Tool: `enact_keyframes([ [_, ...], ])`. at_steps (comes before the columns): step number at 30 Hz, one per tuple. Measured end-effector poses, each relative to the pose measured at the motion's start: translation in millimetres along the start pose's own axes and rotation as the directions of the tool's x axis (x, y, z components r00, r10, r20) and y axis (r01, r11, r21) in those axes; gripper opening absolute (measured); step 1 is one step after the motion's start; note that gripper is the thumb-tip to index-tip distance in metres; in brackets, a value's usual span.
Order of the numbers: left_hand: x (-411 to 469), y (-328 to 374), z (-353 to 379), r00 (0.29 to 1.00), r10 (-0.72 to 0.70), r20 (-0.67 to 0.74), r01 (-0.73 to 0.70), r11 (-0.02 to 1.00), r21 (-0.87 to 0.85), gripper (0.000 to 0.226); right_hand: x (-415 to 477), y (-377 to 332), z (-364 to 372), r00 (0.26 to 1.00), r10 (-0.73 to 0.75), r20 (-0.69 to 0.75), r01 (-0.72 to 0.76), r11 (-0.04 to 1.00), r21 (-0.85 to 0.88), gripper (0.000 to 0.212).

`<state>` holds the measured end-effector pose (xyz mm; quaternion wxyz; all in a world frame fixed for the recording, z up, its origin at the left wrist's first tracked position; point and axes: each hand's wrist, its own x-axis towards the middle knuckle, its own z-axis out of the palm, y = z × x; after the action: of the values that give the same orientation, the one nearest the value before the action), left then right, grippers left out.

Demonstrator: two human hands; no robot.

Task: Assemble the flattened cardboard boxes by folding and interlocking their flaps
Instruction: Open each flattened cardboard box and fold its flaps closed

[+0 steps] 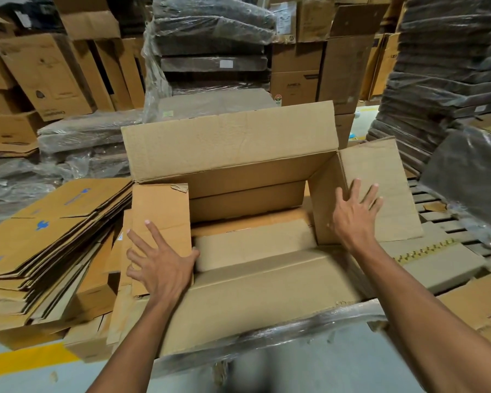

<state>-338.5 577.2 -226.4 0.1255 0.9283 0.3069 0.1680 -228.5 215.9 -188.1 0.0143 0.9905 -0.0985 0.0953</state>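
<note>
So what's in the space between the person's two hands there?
In the head view, between the left hand and right hand is the open box's hollow inside, with folded cardboard flaps lying at the bottom. Nothing else sits there.

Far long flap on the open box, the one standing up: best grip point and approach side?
Grip the far flap at its free top edge, near the middle, reaching over the open box from the near side. It stands upright, hinged along its bottom crease, so the top edge probably gives most leverage. The left hand and right hand lie flat and open on the two short side flaps.
</note>
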Motion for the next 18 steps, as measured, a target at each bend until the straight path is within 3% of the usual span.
enact_keyframes([
  [4, -1, 0, 1, 1.0, -0.001, -0.005, 0.001, 1.0, -0.008, 0.131, 3, 9, 19, 0.996, -0.04, 0.082, 0.031, 0.993, 0.113, 0.035],
  [8, -2, -1, 1, 1.0, 0.015, 0.009, -0.015, 1.0, -0.01, 0.13, 11, 18, 36, 0.994, -0.091, 0.052, 0.07, 0.943, 0.326, 0.02],
  [13, 0, 3, -3, 0.999, 0.016, 0.035, -0.015, 1.0, -0.013, 0.129, 21, 24, 35, 0.996, -0.088, 0.025, 0.062, 0.848, 0.527, 0.031],
  [18, 11, 9, -12, 0.995, 0.016, 0.1, -0.01, 0.998, -0.056, 0.129, 31, 29, 29, 0.992, -0.123, 0.017, 0.094, 0.835, 0.541, 0.055],
])
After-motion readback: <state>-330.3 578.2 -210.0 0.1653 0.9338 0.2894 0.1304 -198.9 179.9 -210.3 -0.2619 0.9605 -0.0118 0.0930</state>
